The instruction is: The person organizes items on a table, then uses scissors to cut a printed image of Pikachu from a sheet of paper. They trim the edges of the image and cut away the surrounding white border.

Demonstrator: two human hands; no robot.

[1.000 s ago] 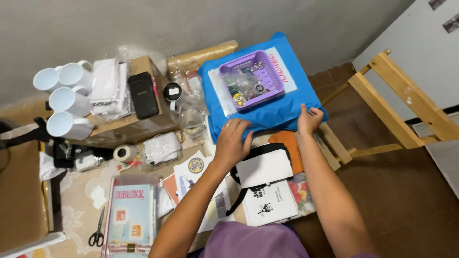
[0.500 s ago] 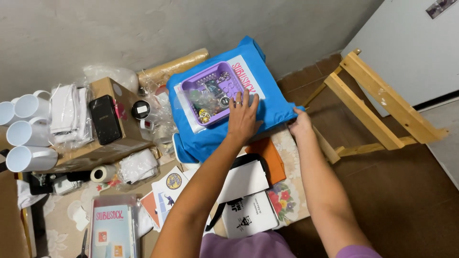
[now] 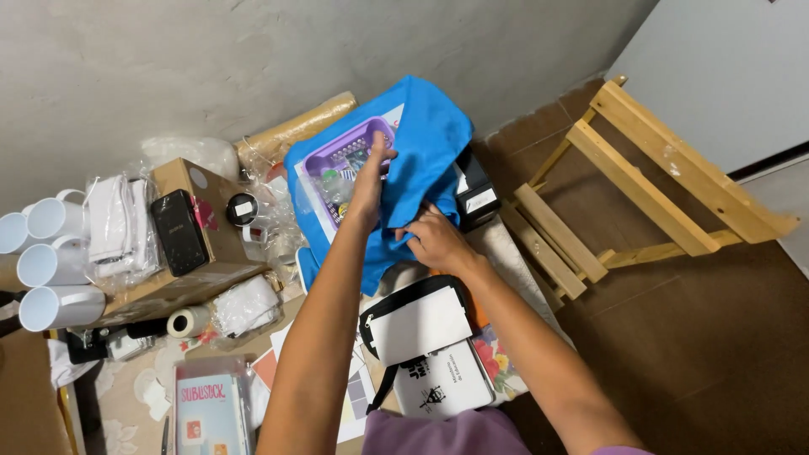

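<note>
Both hands work the blue cloth (image 3: 425, 147): the left hand (image 3: 368, 181) has its grip on the near rim of a purple plastic basket (image 3: 341, 160) that sits on the cloth, fingers curled over the edge, apparently to steady or lift it so the fabric can move under it; the right hand (image 3: 431, 238) is closed on a fold of the cloth at its lower right, fingers pinched together on the fabric, which bunches up and drapes over itself there. The cloth lies at the far side of the cluttered desk (image 3: 126, 404), close to the grey wall, with a white printed sheet showing beneath the basket. Small items lie inside the basket, too blurred to tell. Just right of the cloth, partly under its raised flap, stands a black boxy device (image 3: 476, 190). Behind the cloth a roll wrapped in brown paper (image 3: 295, 131) leans along the wall. To the left, a cardboard box (image 3: 198, 270) carries a black phone-like slab (image 3: 178, 232) and a packet of white cloths (image 3: 118, 227); white mugs (image 3: 50, 270) lie on their sides further left. Nearer the person, a white pouch with black trim (image 3: 417, 324) rests over printed papers, with a roll of tape (image 3: 187, 322) near it. On the floor to the right stands a wooden frame (image 3: 640, 185), well apart from the hands.
</note>
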